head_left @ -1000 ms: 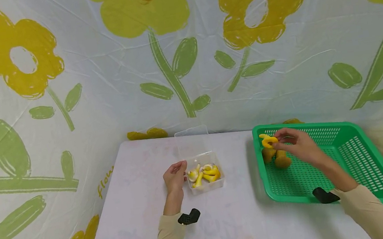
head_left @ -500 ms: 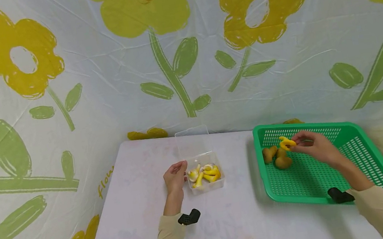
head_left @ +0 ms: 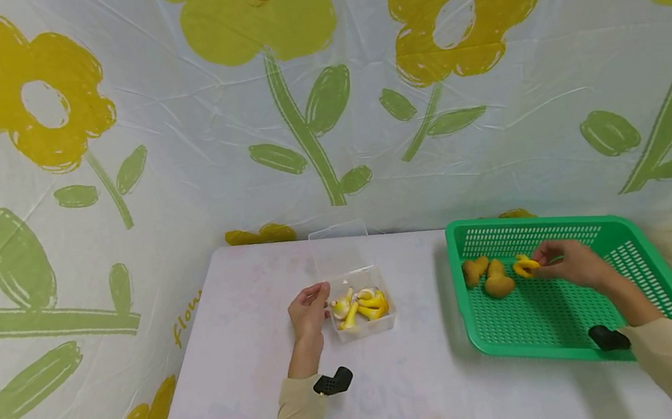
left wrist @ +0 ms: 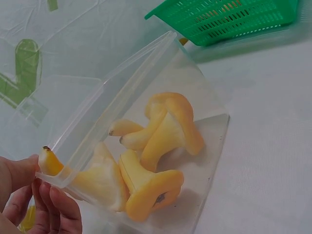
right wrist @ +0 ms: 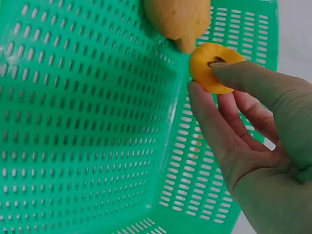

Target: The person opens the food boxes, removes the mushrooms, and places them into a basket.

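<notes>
Right hand (head_left: 568, 260) is low inside the green basket (head_left: 638, 266), thumb and fingers (right wrist: 214, 117) pinching a small yellow mushroom piece (head_left: 524, 265) by its cap, just ahead of the fingertips and close beside two brownish pieces (head_left: 488, 276) lying on the basket floor. It's a light grip on a rounded edge, so the likely slip is the piece rolling out of the pinch and dropping onto the mesh, or bumping the brown piece that the wrist view shows almost touching it. The piece looks to lie with its long axis roughly level, running away from the fingertips toward those brown pieces, cap face turned up toward the thumb; the stem end is hidden, so I can't call it exactly. Over at the left hand (head_left: 307, 313), curled fingers (left wrist: 58, 209) grasp the near corner of the clear box (head_left: 360, 305) of yellow mushrooms on the desk (head_left: 255, 366); a tug there could tip its load.
</notes>
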The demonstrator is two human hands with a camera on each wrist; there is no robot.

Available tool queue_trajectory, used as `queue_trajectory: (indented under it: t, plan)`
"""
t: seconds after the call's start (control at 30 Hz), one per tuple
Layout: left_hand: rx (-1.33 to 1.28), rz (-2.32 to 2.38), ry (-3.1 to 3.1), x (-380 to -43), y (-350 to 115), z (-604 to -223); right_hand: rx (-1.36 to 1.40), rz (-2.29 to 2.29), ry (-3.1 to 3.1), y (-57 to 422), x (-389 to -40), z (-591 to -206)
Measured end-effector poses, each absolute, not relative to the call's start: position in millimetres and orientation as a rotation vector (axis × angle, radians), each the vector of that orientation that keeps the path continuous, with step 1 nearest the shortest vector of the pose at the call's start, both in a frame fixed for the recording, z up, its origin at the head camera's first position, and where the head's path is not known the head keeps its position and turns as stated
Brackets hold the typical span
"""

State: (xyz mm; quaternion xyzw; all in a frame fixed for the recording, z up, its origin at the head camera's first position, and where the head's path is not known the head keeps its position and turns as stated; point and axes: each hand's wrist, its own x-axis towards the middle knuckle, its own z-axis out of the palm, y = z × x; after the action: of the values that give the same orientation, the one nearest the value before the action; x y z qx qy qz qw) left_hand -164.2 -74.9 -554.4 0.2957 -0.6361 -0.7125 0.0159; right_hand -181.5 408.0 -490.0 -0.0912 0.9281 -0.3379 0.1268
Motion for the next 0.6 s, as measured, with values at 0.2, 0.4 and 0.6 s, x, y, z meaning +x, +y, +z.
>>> queue_trajectory:
  t: [0.2,0.4,0.6]
  plan:
    - [0.896,-2.217,-1.973,-164,-75,-555,-0.342,-0.915,2.651,413,-191,-502]
    - [0.888,-2.223,-1.97,-164,-74,-556,-0.379,-0.863,2.619,413,-197,-509]
    - [0.884,-2.217,-1.966,-164,-75,-555,-0.454,-0.854,2.562,409,-200,-515]
